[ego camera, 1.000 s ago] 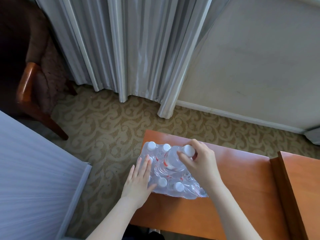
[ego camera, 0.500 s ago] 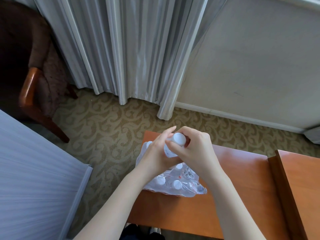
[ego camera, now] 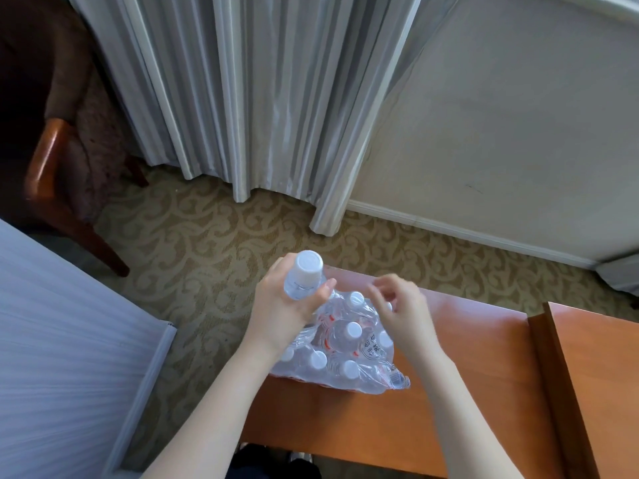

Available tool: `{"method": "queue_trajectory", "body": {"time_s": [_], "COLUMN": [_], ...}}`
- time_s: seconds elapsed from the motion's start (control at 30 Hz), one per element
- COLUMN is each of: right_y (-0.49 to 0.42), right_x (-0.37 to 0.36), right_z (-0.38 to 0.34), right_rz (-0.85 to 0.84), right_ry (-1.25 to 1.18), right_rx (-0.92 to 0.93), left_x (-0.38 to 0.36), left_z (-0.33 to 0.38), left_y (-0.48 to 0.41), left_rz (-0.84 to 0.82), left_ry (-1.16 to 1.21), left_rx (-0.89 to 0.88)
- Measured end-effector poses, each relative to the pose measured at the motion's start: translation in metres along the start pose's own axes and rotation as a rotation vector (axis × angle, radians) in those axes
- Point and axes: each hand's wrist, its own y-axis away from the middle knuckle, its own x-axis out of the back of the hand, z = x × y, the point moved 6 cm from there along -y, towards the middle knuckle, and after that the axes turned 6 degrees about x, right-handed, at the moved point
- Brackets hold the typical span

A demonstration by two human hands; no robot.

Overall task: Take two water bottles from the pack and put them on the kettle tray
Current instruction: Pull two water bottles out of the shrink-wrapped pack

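I am looking down past both forearms at the wooden table [ego camera: 449,392], where the pack [ego camera: 342,354] of shrink-wrapped bottles is sitting near the left end. My left hand [ego camera: 283,312] is wrapping around one water bottle [ego camera: 302,278], thumb and fingers closing on its shoulder just under the white cap, holding it upright above the pack's far-left corner. My right hand [ego camera: 404,309] is hovering over the pack's far side with the fingers loosely curled and slightly blurred, gripping nothing.

I am judging the task about a quarter done: one bottle is out of the wrap and in hand, a second is waiting in the pack, and neither is placed. The kettle tray is not showing anywhere in this view, so I am guessing I will need to turn to find it.

The table's left edge is lying just beside the pack, with patterned carpet [ego camera: 207,243] beyond. A raised wooden ledge [ego camera: 553,375] is bounding the right. Farther off, the curtain [ego camera: 259,98] and wall [ego camera: 501,133] are leaving clear room.
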Motion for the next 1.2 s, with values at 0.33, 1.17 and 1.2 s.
{"method": "queue_trajectory", "body": {"time_s": [0.33, 1.17, 1.2], "right_y": [0.018, 0.016, 0.012], "right_x": [-0.115, 0.026, 0.036], "right_z": [0.062, -0.001, -0.011], "right_rz": [-0.534, 0.399, 0.406], "right_ry": [0.721, -0.350, -0.384], "right_rx": [0.084, -0.143, -0.118], "left_x": [0.029, 0.050, 0.050], "left_z": [-0.002, 0.014, 0.017], "left_y": [-0.010, -0.013, -0.013], "left_rz": [0.042, 0.182, 0.183], "left_ry": [0.099, 0.071, 0.065], "left_rx": [0.070, -0.005, -0.014]}}
